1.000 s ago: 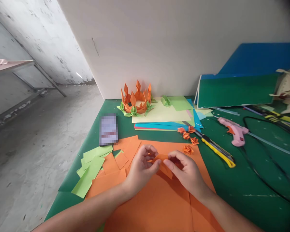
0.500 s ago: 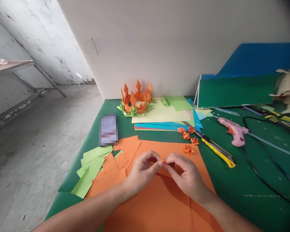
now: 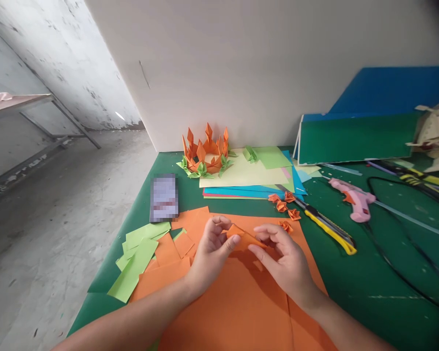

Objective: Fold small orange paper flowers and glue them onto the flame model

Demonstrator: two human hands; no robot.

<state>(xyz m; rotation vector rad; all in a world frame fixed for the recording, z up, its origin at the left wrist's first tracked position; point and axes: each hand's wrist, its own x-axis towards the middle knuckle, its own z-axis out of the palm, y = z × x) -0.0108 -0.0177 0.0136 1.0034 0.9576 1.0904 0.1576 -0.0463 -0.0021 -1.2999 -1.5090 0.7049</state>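
A small piece of folded orange paper (image 3: 244, 238) is held up between my two hands, over large orange sheets (image 3: 227, 302). My left hand (image 3: 214, 253) pinches its left end between thumb and fingers. On its right end, the thumb and fingers of my right hand (image 3: 287, 256) close around the edge. Just beyond my right hand lie several small folded orange paper flowers (image 3: 281, 206). Farther back stands an orange paper crown (image 3: 207, 153) with green paper leaves round its base.
Left of the hands are green paper pieces (image 3: 133, 268) and a phone (image 3: 164, 197). A yellow utility knife (image 3: 329, 229) and a pink glue gun (image 3: 353, 197) with its cord lie to the right. Stacked coloured paper (image 3: 237, 178) sits behind, against a white board (image 3: 219, 63).
The folded orange paper has turned so that a wider face shows. My hands have moved slightly apart, from fingertips meeting at a small tip to gripping opposite ends.
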